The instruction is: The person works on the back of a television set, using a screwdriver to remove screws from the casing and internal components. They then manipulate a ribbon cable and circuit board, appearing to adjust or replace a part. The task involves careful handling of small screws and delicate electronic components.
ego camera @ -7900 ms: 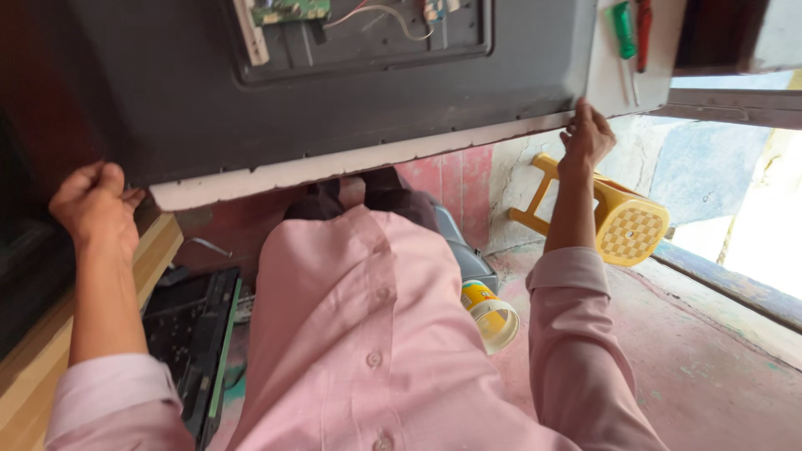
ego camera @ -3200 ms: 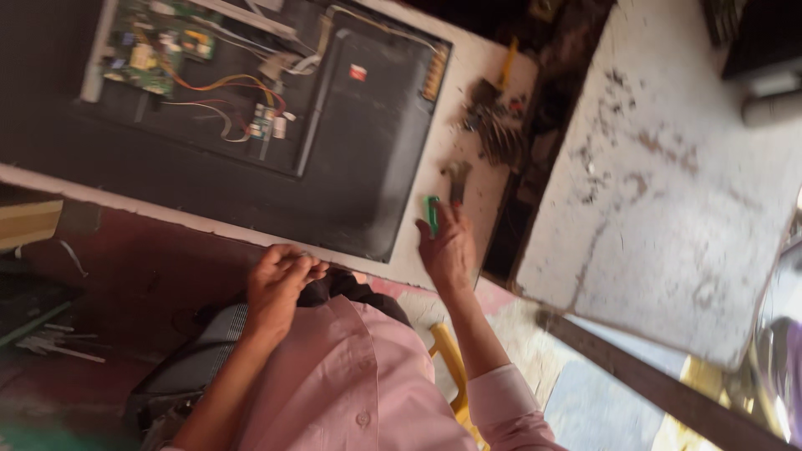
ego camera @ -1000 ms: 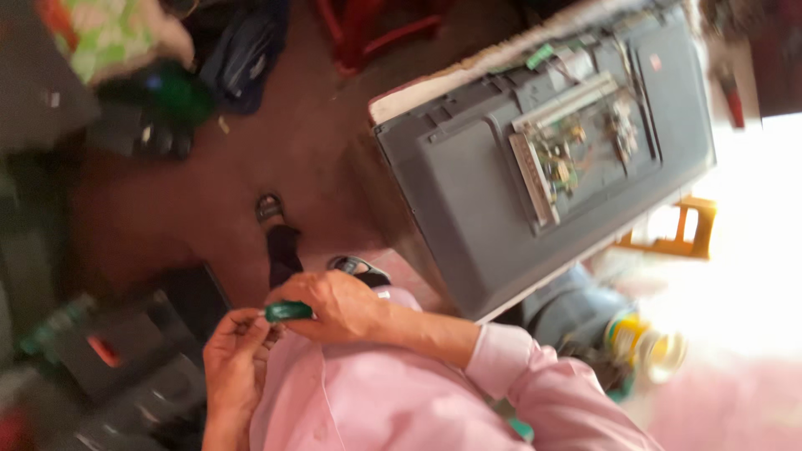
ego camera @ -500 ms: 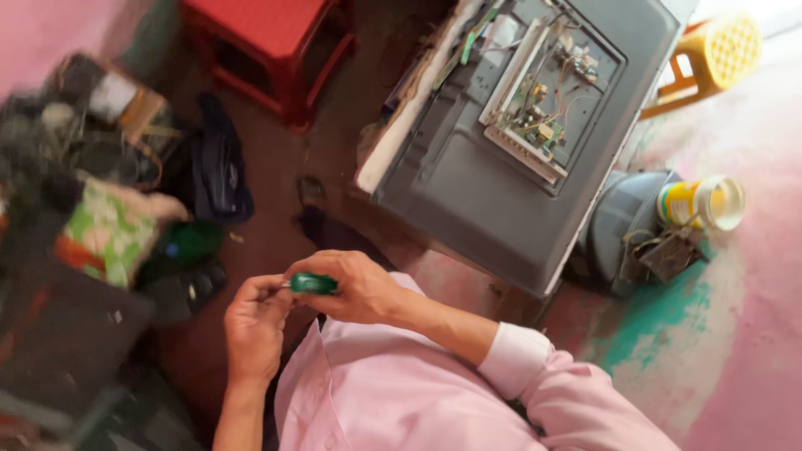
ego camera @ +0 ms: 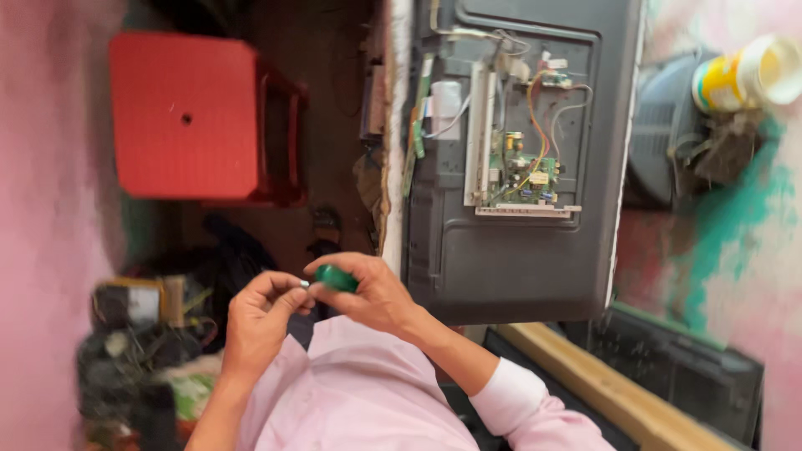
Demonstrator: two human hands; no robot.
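Since half a second ago, view swings; right hand (ego camera: pixel 372 292) pinches a light, stiff green screwdriver handle (ego camera: pixel 337 278), left hand (ego camera: pixel 259 321) fingertips gripping its metal tip beside the opened television (ego camera: pixel 510 259).

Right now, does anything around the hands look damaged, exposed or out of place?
Yes. The grey flat-panel set lies face down with no cover over its circuit board, and loose wires trail across it. Both hands, left and right, pinch a small green-handled tool in front of the pink shirt.

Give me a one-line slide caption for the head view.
Both hands, left hand and right hand, pinch a small green tool beside an opened television back.
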